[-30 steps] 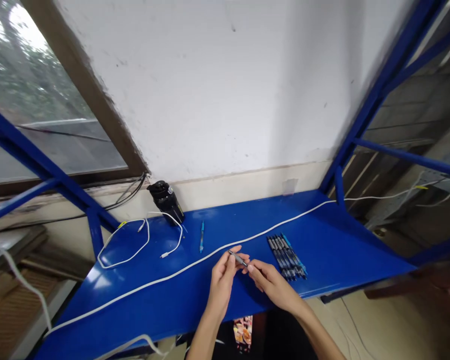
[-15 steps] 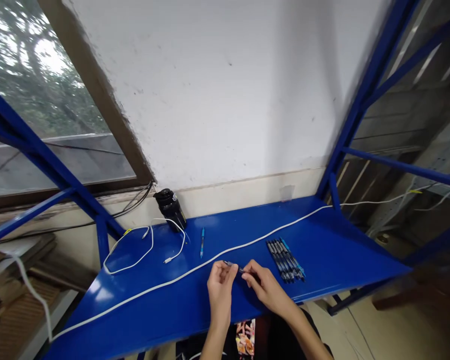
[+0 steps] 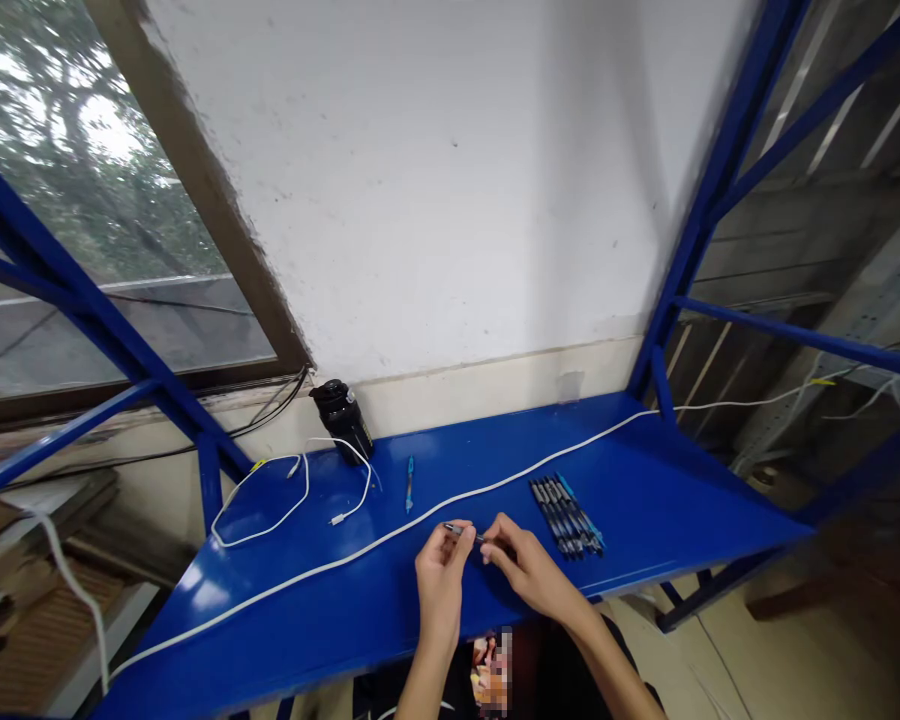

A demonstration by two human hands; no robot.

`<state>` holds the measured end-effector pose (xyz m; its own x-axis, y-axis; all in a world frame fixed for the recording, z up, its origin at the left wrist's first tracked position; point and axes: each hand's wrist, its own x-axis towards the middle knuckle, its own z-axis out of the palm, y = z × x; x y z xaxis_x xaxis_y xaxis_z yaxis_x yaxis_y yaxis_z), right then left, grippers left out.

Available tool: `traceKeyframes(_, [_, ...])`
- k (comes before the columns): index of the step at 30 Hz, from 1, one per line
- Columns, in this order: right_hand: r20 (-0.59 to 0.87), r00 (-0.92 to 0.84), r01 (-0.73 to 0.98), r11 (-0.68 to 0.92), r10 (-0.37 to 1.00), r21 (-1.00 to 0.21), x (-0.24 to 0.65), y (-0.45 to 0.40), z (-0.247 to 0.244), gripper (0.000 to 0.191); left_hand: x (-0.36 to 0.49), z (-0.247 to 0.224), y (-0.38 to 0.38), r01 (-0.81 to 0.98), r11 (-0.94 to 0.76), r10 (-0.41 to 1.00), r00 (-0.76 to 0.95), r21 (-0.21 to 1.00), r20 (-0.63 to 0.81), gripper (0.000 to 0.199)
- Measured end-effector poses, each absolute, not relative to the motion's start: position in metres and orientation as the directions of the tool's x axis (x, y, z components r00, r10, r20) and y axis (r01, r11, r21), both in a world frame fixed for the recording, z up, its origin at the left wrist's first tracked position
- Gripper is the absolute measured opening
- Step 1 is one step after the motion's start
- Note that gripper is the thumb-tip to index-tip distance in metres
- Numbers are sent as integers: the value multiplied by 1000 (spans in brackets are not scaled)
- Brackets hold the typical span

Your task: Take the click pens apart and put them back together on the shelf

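Note:
A dark pen [image 3: 452, 528] is held between my two hands, above the front part of the blue table [image 3: 307, 625]. My left hand [image 3: 442, 570] pinches one end with thumb and fingers. My right hand [image 3: 521, 565] is closed around the other end, and its fingers hide that part of the pen. Just right of my right hand lies a row of several black pens [image 3: 565, 515], with a light-blue one [image 3: 579, 505] along its right side. A single blue pen [image 3: 409, 486] lies on the table beyond my left hand.
A white cable [image 3: 495, 487] runs across the whole table behind my hands. At the back left stands a black bottle [image 3: 342, 420], beside a looped white charging cable [image 3: 262, 540]. Blue metal frame posts [image 3: 690, 270] rise at both ends, and a wall [image 3: 450, 250] borders the back.
The view has shifted slightly. Both hands stay in nearly the same place on the pen, and a little more of it shows above my left fingers.

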<state>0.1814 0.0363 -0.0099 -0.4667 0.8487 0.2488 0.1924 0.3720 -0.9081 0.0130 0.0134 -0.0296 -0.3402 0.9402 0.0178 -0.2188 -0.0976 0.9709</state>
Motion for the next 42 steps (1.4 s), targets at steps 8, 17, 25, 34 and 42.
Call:
traceKeyframes(8, [260, -458, 233, 397, 850, -888, 180, 35, -9, 38, 14, -27, 13, -225, -126, 942, -333, 966, 46, 41])
traceKeyframes(17, [269, -451, 190, 386, 851, -903, 181, 37, -10, 36, 15, -22, 9, -286, -98, 960, -279, 953, 15, 39])
traceKeyframes(25, [267, -437, 218, 389, 859, -895, 179, 34, -11, 28, 17, -24, 9, -256, -157, 936, -346, 954, 61, 38])
traceKeyframes(34, [311, -384, 239, 419, 869, -876, 181, 35, -17, 23, 15, -30, 12, -362, -154, 931, -366, 919, 12, 38])
traceKeyframes(42, [385, -393, 321, 517, 835, -793, 182, 34, -17, 35, 13, -32, 12, -426, -208, 887, -461, 881, -14, 48])
